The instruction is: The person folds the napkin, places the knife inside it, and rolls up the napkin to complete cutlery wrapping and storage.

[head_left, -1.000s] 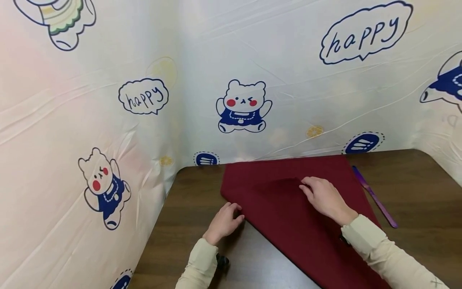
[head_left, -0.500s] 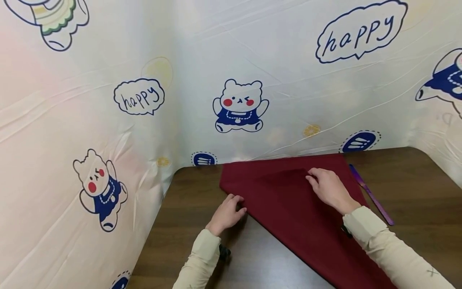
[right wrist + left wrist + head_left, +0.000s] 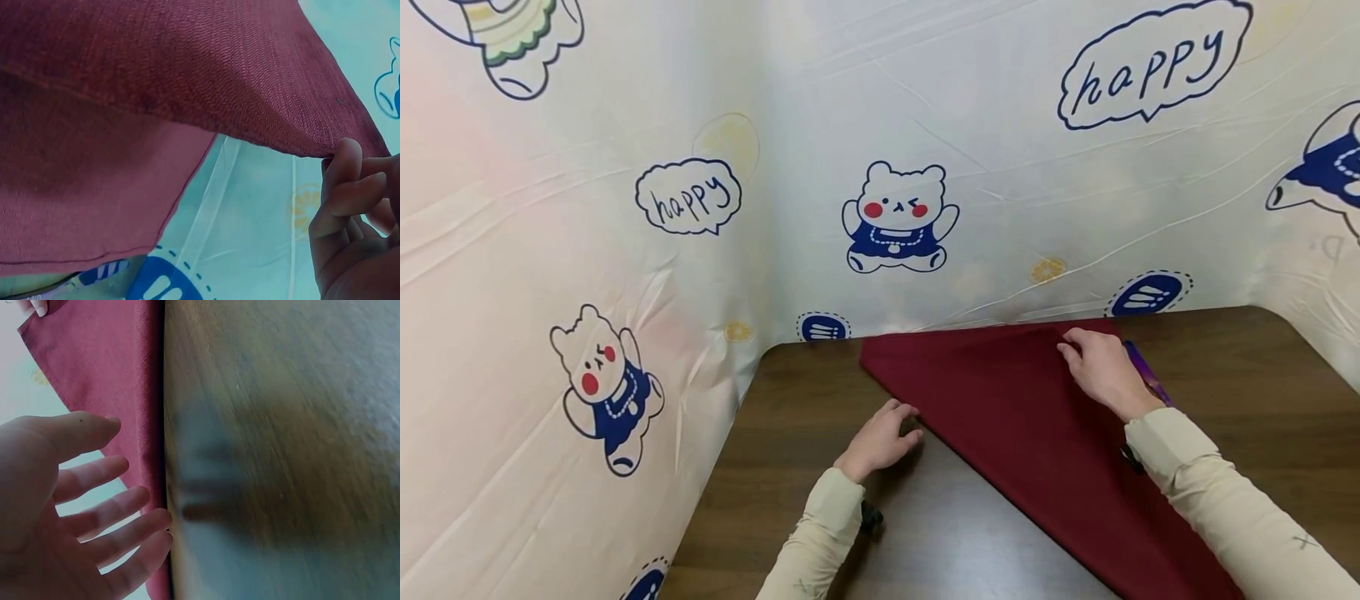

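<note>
A dark red cloth napkin (image 3: 992, 417) lies folded over diagonally on the wooden table. My right hand (image 3: 1105, 371) pinches a corner of its upper layer, lifted above the lower layer near the far edge. The right wrist view shows the thumb and fingers of that hand (image 3: 359, 212) at the corner, the cloth (image 3: 187, 69) sagging away from it. On the left, my left hand (image 3: 880, 442) rests by the long folded edge, fingers spread and slightly bent. In the left wrist view its fingertips (image 3: 164, 519) overlap the fold, and nothing is held.
A purple table knife (image 3: 1142, 371) lies to the right of the cloth, partly hidden behind the right hand. A printed curtain (image 3: 902, 100) hangs along the back and left sides of the table (image 3: 1262, 417), close to its far edge.
My right hand has carried the pinched corner away and to the right, so the upper layer covers more of the lower one. The left hand has shifted slightly right along the fold.
</note>
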A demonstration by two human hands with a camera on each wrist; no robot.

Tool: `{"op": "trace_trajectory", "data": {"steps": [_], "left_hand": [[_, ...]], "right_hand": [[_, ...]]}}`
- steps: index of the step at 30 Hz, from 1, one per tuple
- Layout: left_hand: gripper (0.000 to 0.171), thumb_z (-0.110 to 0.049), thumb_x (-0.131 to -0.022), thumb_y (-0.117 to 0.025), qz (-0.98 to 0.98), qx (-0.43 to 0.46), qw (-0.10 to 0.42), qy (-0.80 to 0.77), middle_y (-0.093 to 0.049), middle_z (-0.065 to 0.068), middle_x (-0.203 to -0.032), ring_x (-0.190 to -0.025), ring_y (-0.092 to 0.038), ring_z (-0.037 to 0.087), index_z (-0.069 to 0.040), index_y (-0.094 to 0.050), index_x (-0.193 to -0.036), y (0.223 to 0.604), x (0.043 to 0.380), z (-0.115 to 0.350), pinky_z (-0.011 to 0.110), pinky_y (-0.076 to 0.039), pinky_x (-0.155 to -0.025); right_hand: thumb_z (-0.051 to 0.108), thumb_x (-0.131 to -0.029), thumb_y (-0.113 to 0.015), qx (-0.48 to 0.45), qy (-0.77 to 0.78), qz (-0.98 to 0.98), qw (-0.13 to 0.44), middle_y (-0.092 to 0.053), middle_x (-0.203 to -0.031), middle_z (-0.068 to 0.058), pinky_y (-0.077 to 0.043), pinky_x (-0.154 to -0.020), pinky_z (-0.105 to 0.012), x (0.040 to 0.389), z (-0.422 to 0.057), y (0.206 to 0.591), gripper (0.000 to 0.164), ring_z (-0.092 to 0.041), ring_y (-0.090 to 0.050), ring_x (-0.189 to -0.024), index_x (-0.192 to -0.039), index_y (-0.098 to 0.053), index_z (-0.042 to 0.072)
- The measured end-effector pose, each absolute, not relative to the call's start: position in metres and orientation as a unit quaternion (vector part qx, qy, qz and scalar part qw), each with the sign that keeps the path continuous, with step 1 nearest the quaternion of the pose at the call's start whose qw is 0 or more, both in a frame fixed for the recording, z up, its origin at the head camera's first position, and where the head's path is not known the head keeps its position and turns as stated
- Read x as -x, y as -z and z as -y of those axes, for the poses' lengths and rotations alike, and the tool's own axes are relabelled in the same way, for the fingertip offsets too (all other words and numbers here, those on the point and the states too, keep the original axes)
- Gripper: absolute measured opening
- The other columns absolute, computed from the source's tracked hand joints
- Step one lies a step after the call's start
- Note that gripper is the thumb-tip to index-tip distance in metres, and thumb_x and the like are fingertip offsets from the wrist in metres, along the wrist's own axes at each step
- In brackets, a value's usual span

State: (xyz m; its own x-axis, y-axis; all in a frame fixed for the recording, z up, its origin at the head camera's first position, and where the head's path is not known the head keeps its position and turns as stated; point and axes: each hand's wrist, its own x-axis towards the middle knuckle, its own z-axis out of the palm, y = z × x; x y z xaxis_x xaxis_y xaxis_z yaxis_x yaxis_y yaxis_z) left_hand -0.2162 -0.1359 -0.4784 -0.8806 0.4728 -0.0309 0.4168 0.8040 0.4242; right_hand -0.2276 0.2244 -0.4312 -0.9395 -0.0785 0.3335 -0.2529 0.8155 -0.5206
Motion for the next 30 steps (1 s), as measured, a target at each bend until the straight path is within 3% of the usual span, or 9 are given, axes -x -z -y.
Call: {"op": "trace_trajectory", "data": {"steps": [14, 21, 30], "left_hand": [[0.046, -0.027, -0.096, -0.058, -0.945, -0.249, 0.101, -0.185, -0.045, 0.012, -0.145, -0.13, -0.05, 0.026, -0.008, -0.052, -0.137, 0.48, 0.223, 0.115, 0.04, -0.043, -0.105], [0.048, -0.028, -0.096, -0.058, -0.944, -0.251, 0.112, -0.181, -0.039, 0.013, -0.151, -0.132, -0.048, 0.027, -0.008, -0.049, -0.139, 0.482, 0.223, 0.109, 0.042, -0.043, -0.106], [0.051, -0.029, -0.096, -0.057, -0.945, -0.26, 0.113, -0.161, -0.035, 0.012, -0.155, -0.136, -0.044, 0.03, -0.009, -0.047, -0.142, 0.484, 0.225, 0.102, 0.044, -0.04, -0.108]], "right_hand": [[0.013, -0.098, -0.05, -0.051, -0.29, 0.944, 0.15, -0.066, -0.097, -0.028, -0.047, -0.072, -0.051, 0.242, -0.246, 0.429, 0.024, -0.036, -0.06, -0.079, -0.108, -0.063, -0.005], [0.015, -0.099, -0.049, -0.032, -0.296, 0.942, 0.153, -0.066, -0.085, -0.02, -0.045, -0.067, -0.047, 0.247, -0.257, 0.43, 0.023, -0.033, -0.058, -0.073, -0.107, -0.064, -0.001], [0.016, -0.1, -0.047, -0.013, -0.305, 0.938, 0.162, -0.066, -0.071, -0.013, -0.048, -0.07, -0.05, 0.253, -0.268, 0.433, 0.026, -0.026, -0.062, -0.063, -0.112, -0.062, -0.002]]}}
